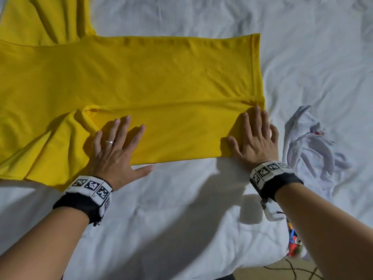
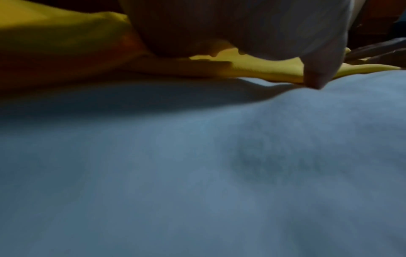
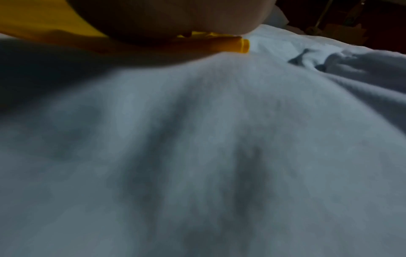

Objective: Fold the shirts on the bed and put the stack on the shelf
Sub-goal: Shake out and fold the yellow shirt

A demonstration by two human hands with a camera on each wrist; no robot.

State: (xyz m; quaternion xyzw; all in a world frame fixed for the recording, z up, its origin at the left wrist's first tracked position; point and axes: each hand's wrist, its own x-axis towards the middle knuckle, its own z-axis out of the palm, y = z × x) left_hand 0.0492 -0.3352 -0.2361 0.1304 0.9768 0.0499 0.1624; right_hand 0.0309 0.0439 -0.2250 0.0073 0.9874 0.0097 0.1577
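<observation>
1. Left hand (image 1: 113, 156): the fingers (image 1: 126, 123) are straight and spread, pressed flat on the yellow shirt (image 1: 161, 77) near its near edge. The thumb extends sideways onto the white bed sheet (image 1: 181, 209). A ring sits on one finger. Nothing is gripped.
2. Right hand (image 1: 255, 142): the fingers (image 1: 258, 116) are straight and splayed, lying flat on the near right corner of the yellow shirt at the hem. The outermost finger reaches past the hem onto the sheet. Nothing is gripped.
3. Wrist views: the left wrist view shows the palm (image 2: 219, 26) low over yellow fabric (image 2: 252, 69), thumb tip touching the sheet (image 2: 197, 173). The right wrist view shows the palm (image 3: 164, 17) over the shirt's hem corner (image 3: 243, 46). Both pictures are dim and blurred.
4. Yellow shirt: it lies spread on the bed, a folded band running along the near side under both hands. The hem is to the right, and a rumpled sleeve (image 1: 50, 142) lies left of the left hand.
5. Wristbands (image 1: 90, 190): each wrist carries a black band with square black-and-white markers.
6. Surroundings: a crumpled white garment (image 1: 312, 142) lies on the sheet just right of the right hand, apart from the yellow shirt. A small multicoloured item (image 1: 293, 241), not identifiable, sits at the bed's near right edge.
</observation>
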